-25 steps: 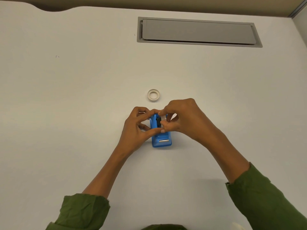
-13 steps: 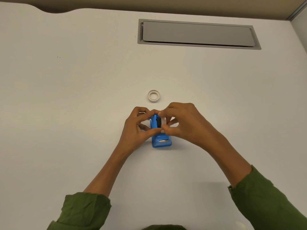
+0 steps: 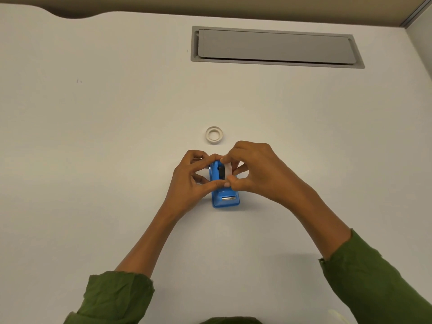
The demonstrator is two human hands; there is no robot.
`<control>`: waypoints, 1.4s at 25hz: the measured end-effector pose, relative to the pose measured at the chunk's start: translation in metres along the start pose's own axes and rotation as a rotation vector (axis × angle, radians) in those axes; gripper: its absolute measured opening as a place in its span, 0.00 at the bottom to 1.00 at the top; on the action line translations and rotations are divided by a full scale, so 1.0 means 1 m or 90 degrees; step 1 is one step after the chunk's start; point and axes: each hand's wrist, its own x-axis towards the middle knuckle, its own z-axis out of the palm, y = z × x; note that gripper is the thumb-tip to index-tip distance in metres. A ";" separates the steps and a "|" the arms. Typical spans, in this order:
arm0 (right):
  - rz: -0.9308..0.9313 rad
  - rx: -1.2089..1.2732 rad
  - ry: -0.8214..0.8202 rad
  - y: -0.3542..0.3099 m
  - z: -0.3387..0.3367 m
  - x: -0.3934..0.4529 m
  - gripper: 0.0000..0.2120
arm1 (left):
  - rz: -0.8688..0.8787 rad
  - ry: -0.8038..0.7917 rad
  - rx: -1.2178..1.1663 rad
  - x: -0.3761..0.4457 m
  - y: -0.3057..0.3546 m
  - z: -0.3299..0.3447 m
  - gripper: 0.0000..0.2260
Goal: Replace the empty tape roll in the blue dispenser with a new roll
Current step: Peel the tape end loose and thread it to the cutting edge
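**Item: blue dispenser, roll being seated**

Blue dispenser (image 3: 225, 195): it stood on the white tabletop (image 3: 93, 160), just before me, its metal cutter end toward me.

White roll (image 3: 228, 170): it sat at the dispenser's open top, beside a dark hub part; I could not tell whether it was fully seated. I judged it to be the new roll going in.

Right hand (image 3: 254, 171): its fingers (image 3: 230, 157) pinched the white roll, thumb below and forefinger above.

Left hand (image 3: 189, 181): its fingers curled round the dispenser's far and near edges and steadied the body.

Second roll (image 3: 214, 135): a pale ring, it lay flat on the tabletop just beyond the hands, apart from them. Probably the spent one.

Grey hatch (image 3: 275, 46): set in the tabletop, well beyond.

Handling note: I judged the step wanted the body held down firmly, the roll kept square to the slot, and pressure applied evenly until the hub dropped in.
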 end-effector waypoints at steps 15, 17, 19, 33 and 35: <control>-0.031 0.032 0.012 0.004 -0.003 0.001 0.12 | -0.012 -0.005 -0.004 0.000 0.003 0.000 0.23; -0.025 0.029 -0.007 0.004 -0.004 0.000 0.13 | -0.010 -0.006 -0.003 0.000 0.003 0.000 0.23; -0.022 0.017 -0.029 0.002 -0.004 0.001 0.14 | -0.010 -0.007 0.002 0.001 0.002 -0.001 0.24; -0.048 0.008 0.003 0.004 -0.005 0.006 0.10 | -0.020 -0.005 0.014 0.002 0.002 -0.001 0.24; -0.041 -0.001 0.008 0.006 -0.005 0.007 0.10 | -0.018 -0.006 0.012 0.002 0.002 0.000 0.24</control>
